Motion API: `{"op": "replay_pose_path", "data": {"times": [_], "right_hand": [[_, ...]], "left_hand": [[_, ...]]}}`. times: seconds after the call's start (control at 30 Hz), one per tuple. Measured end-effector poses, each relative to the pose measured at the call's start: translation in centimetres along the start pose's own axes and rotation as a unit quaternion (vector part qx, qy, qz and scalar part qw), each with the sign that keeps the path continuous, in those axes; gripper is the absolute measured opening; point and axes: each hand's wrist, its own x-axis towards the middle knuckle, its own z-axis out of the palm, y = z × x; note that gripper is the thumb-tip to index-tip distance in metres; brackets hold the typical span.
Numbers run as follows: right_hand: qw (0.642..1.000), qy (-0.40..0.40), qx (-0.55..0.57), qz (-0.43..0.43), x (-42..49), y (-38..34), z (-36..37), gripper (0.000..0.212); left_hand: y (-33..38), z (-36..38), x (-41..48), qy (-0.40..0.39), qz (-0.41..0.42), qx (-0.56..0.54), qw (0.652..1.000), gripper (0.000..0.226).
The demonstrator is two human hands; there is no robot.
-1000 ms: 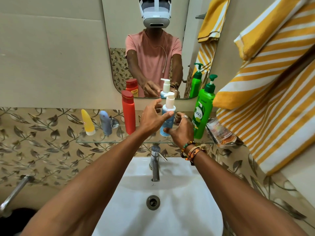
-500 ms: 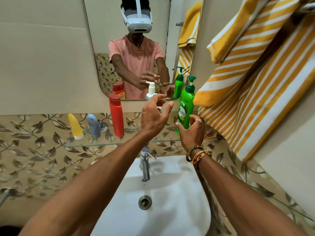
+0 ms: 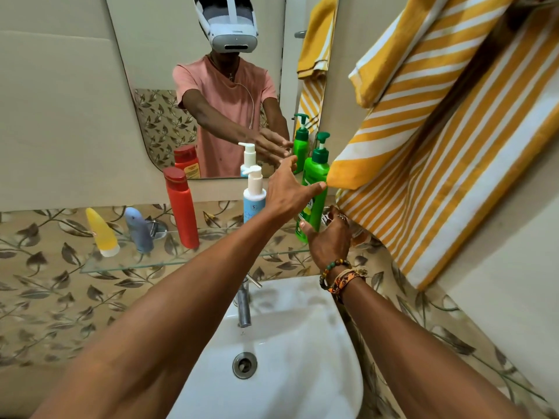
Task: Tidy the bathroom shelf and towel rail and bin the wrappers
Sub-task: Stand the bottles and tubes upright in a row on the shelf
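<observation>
A glass shelf [image 3: 181, 261] carries a yellow tube [image 3: 102, 234], a grey-blue tube [image 3: 139, 231], a red bottle [image 3: 181, 207], a white and blue pump bottle [image 3: 254, 195] and a green pump bottle [image 3: 317, 170]. My left hand [image 3: 287, 189] is open, fingers spread, its thumb lying across the green bottle's middle. My right hand [image 3: 329, 237] wraps the green bottle's base, thumb on the front. A crumpled wrapper [image 3: 358, 234] peeks out right of that hand. A yellow striped towel [image 3: 453, 131] hangs untidily on the right, and its corner touches the green bottle.
A white sink [image 3: 287, 343] with a chrome tap [image 3: 243, 306] lies below the shelf. The mirror [image 3: 196, 86] behind the shelf reflects a person and the bottles. Leaf-patterned tiles cover the wall under the shelf.
My left hand let go of the white and blue pump bottle and moved right to the green bottle. My right hand also shifted right, to the green bottle's base.
</observation>
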Motion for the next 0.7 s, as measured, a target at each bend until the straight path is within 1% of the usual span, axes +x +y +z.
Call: {"op": "replay_pose_path", "data": {"times": [0.07, 0.2, 0.27, 0.37, 0.5, 0.7], "right_hand": [[1.0, -0.009, 0.005, 0.008, 0.4, 0.2, 0.3, 0.06], [1.0, -0.002, 0.0, 0.017, 1.0, 0.8, 0.8, 0.058], [1.0, -0.009, 0.002, 0.013, 1.1, 1.0, 1.1, 0.051], [1.0, -0.008, -0.007, -0.006, 1.1, 1.4, 1.4, 0.036], [1.0, -0.014, -0.017, 0.003, 1.2, 1.6, 1.6, 0.031], [0.999, -0.025, -0.014, -0.017, 1.1, 1.2, 1.8, 0.029]], "left_hand": [[-0.5, 0.5, 0.4, -0.018, -0.016, -0.001, 1.0, 0.094], [-1.2, 1.3, 1.1, -0.047, -0.039, -0.01, 0.998, 0.104], [-1.4, 1.6, 1.3, -0.06, -0.053, -0.028, 0.996, 0.108], [-1.6, 1.8, 1.4, -0.078, -0.051, -0.056, 0.994, 0.107], [-1.7, 1.8, 1.2, -0.066, -0.051, -0.06, 0.995, 0.107], [-1.9, 1.5, 0.7, -0.026, -0.049, -0.036, 0.998, 0.1]]}}
